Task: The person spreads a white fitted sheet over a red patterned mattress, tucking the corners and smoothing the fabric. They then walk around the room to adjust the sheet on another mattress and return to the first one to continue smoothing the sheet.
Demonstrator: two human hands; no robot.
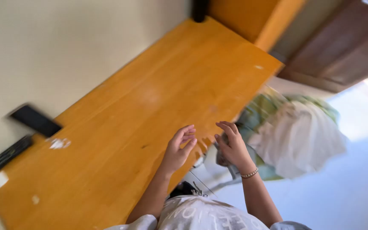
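The view is tilted and blurred. My left hand (179, 149) hovers over the near edge of an orange wooden tabletop (150, 106), fingers apart and holding nothing. My right hand (231, 145), with a bead bracelet on its wrist, is just past the table's edge, fingers loosely curled. A small grey thing sits behind its palm, and I cannot tell whether the hand grips it. The two hands face each other a short way apart.
A heap of green and white cloth (294, 132) lies on the pale floor to the right. Black flat objects (35, 120) are fixed on the cream wall at left. A dark wooden door (341, 47) stands at the upper right.
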